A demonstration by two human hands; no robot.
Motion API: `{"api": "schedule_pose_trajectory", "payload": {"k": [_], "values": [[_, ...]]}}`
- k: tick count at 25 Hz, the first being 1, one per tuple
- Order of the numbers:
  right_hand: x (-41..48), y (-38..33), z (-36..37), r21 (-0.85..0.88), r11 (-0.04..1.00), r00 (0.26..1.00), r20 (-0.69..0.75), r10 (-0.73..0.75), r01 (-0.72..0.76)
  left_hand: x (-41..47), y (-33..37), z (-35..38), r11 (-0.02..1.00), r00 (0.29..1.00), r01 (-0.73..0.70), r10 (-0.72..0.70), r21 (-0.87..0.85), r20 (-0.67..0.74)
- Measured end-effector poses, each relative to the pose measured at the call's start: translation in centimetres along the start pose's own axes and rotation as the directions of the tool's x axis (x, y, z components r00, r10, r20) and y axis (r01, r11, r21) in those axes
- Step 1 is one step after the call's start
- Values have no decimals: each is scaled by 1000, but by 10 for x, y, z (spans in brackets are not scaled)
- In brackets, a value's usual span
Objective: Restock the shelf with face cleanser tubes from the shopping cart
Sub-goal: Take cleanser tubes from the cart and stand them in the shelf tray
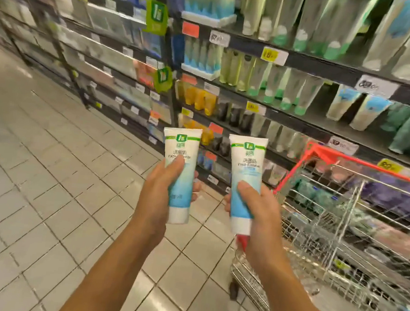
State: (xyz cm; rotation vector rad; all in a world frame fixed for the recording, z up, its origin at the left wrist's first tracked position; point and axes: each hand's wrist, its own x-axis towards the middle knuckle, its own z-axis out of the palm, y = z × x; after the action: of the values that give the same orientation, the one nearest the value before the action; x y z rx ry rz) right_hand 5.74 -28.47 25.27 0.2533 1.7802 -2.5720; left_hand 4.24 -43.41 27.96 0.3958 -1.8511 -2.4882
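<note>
My left hand (pixel 158 196) grips a white and blue face cleanser tube (pixel 180 168), cap down and upright, thumb across its front. My right hand (pixel 256 212) grips a second, matching tube (pixel 246 172) the same way. Both tubes are held side by side at chest height, above the floor and just left of the shopping cart (pixel 309 152). The shelf (pixel 312 60) with rows of cleanser tubes rises ahead and to the right, blurred by motion.
The red-rimmed wire cart (pixel 339 221) stands to my right against the shelving, with blurred goods at its near end. Tiled floor (pixel 44 162) stretches away on the left along the aisle. More shelving (pixel 96 48) runs back on the left.
</note>
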Motion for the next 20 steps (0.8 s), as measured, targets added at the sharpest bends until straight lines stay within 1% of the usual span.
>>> {"api": "schedule_pose_trajectory", "payload": {"k": [4, 7, 10, 13, 15, 18, 20], "values": [[40, 0, 46, -50, 998, 999, 19, -47, 48, 50, 22, -33, 999, 1000, 18, -18, -39, 4], [92, -4, 76, -86, 993, 997, 13, -78, 78, 106, 40, -42, 997, 999, -32, 34, -72, 17], [158, -14, 107, -61, 991, 991, 58, -118, 122, 175, 65, -43, 990, 995, -94, 96, -109, 17], [219, -35, 138, -27, 987, 984, 87, -158, 161, 238, 102, -37, 985, 991, -132, 135, -109, 20], [259, -55, 159, -4, 977, 972, 107, -211, 213, 279, 132, -31, 978, 981, -180, 186, -107, 57], [302, -85, 187, -40, 950, 946, 111, -303, 309, 329, 168, -24, 968, 968, -216, 229, -124, 101], [330, -104, 204, -46, 925, 922, 107, -371, 378, 363, 190, -18, 960, 953, -237, 260, -150, 157]]}}
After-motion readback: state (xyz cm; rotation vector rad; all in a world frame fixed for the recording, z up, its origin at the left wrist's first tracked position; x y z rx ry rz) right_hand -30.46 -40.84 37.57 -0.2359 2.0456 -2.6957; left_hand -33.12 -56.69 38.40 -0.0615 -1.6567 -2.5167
